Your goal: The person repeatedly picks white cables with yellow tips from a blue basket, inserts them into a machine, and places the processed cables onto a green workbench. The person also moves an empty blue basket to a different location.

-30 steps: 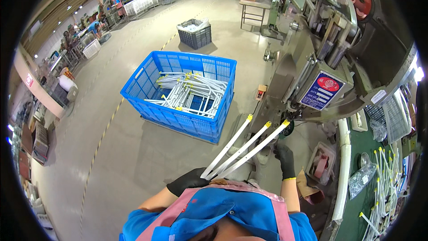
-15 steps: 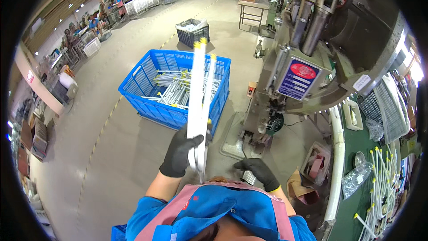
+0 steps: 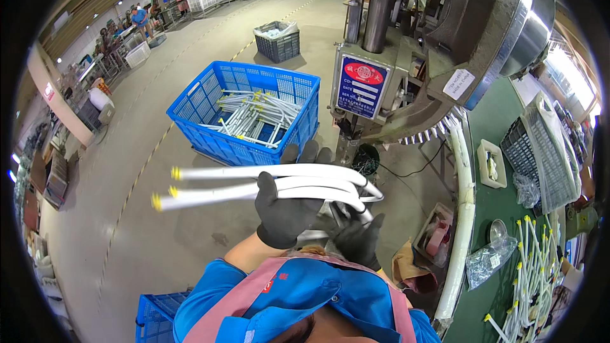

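Note:
A small bundle of white bent tubes (image 3: 222, 201) with yellow end caps lies sideways in front of me. My left hand (image 3: 286, 213), in a black glove, is closed round the tubes near their middle, thumb on the near side and fingertips showing beyond. The capped ends point left and the bent ends lie to the right. My right hand (image 3: 359, 242), also in a black glove, grips the bundle at the bent ends; its fingers are partly hidden and blurred. Just beyond, a blue plastic crate (image 3: 222, 150) holds several similar tubes (image 3: 257, 117).
A large metal press machine (image 3: 406, 82) stands at the right front. On the right, a green worktable (image 3: 473, 228) bears more white tubes (image 3: 530, 273), a plastic bag (image 3: 489, 263) and a pale bin (image 3: 491, 164). A dark crate (image 3: 277, 46) stands farther off; another blue crate (image 3: 152, 317) is at lower left.
The tubes have swung from upright to lying sideways, capped ends now left. My right hand has come up from beside my body to their bent ends. The view has shifted nearer the press.

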{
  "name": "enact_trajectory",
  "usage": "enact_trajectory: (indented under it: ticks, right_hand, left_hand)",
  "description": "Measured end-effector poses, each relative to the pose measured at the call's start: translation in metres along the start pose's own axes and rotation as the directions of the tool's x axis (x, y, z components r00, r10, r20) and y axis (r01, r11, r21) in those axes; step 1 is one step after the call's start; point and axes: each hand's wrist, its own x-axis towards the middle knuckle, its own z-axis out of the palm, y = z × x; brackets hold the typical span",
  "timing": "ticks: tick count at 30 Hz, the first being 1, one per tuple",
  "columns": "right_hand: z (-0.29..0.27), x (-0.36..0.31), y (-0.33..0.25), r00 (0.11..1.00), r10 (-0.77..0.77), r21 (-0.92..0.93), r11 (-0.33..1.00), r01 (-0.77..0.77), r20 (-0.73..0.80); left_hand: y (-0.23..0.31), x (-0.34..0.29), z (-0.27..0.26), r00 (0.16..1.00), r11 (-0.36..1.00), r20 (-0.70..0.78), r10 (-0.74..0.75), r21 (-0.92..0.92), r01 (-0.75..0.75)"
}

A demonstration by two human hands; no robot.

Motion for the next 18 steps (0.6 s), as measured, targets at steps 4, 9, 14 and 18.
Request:
enact_trajectory:
  ticks: [4, 9, 14, 18]
  right_hand:
    - [-0.017, 0.015, -0.045, 0.940, -0.277, 0.090, 0.950, 0.299, -0.200]
    - [-0.048, 0.018, -0.086, 0.961, -0.271, 0.174, 0.950, 0.258, 0.052]
    - [-0.078, 0.023, -0.124, 0.960, -0.280, 0.345, 0.902, 0.260, 0.010]
    - [-0.075, 0.038, -0.106, 0.914, -0.399, 0.120, 0.907, 0.405, -0.069]
  left_hand:
    - [0.002, -0.020, 0.001, 0.991, 0.998, -0.112, 0.066, 0.021, -0.064]
    - [0.019, -0.058, -0.026, 0.936, 0.962, -0.352, -0.022, -0.261, -0.076]
    - [0.034, -0.105, -0.061, 0.903, 0.919, -0.390, -0.178, -0.394, 0.011]
    - [0.048, -0.121, -0.067, 0.783, 0.982, -0.604, -0.151, -0.182, 0.048]
